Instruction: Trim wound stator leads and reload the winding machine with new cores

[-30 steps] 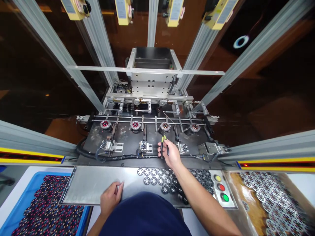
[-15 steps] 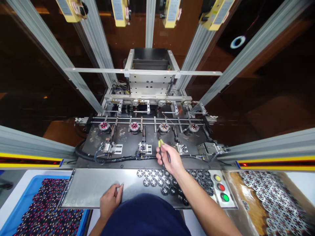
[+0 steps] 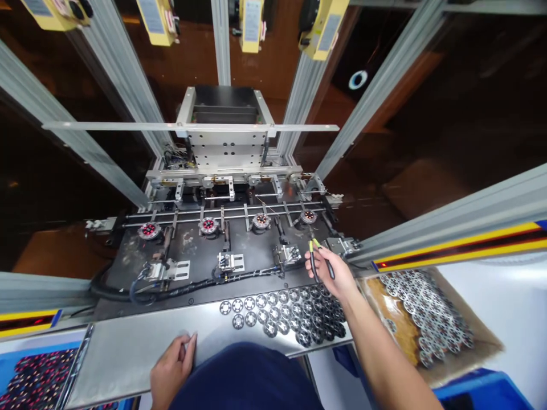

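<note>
My right hand [image 3: 331, 270] grips pliers [image 3: 314, 262] with black and lime-green handles. Their jaws point at the rightmost round part [image 3: 308, 217], which sits in a holder on the dark machine bed; whether they touch it I cannot tell. To the left stand a similar part with copper-coloured marks [image 3: 260, 220] and two with red marks, one in the middle [image 3: 209, 226] and one at far left [image 3: 149, 230]. My left hand [image 3: 173, 364] rests on the metal ledge [image 3: 123, 347], fingers curled and thumb alongside, with nothing visible in it.
Many black-and-silver discs [image 3: 273, 313] lie on the ledge's right part. A lined box of silver rings [image 3: 427, 313] stands at right, and a blue tray [image 3: 12, 364] of red-marked parts at left. Clamps [image 3: 231, 262] and a black cable [image 3: 183, 290] cross the bed's front.
My right hand has moved with the pliers from the third round part to the rightmost one. The view has turned to the right. My left hand stays on the ledge.
</note>
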`<move>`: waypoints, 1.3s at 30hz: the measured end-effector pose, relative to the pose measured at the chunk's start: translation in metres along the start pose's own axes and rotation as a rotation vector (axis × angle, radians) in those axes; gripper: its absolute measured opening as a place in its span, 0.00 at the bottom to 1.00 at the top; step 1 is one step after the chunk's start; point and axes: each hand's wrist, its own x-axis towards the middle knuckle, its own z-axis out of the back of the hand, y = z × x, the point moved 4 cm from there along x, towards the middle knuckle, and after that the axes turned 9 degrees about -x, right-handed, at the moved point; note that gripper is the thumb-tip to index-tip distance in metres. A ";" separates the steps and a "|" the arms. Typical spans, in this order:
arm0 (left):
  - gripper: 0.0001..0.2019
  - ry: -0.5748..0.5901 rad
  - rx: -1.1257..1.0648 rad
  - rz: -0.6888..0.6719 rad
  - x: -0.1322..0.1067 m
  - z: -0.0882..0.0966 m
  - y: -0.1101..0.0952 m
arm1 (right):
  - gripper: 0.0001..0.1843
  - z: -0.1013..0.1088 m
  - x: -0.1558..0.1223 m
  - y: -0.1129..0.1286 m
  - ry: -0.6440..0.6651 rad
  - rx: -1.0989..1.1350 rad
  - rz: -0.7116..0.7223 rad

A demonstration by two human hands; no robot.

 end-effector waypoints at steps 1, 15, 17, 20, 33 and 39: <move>0.17 0.002 -0.005 -0.003 0.000 -0.001 0.001 | 0.12 0.005 0.006 -0.003 -0.015 0.004 -0.011; 0.16 -0.002 0.072 -0.039 -0.007 -0.007 0.011 | 0.14 0.019 0.044 -0.013 -0.025 0.084 -0.074; 0.15 0.002 0.066 -0.025 -0.005 -0.004 0.006 | 0.15 0.019 0.045 -0.014 -0.027 0.093 -0.079; 0.16 0.008 0.073 -0.011 -0.004 -0.002 0.002 | 0.16 0.019 0.045 -0.014 -0.036 0.102 -0.085; 0.18 -0.028 0.021 0.032 0.000 0.000 -0.004 | 0.11 0.011 0.038 -0.006 -0.029 0.091 -0.035; 0.16 -0.023 -0.111 0.108 0.003 0.003 -0.006 | 0.15 0.008 -0.048 0.018 0.099 -0.023 -0.033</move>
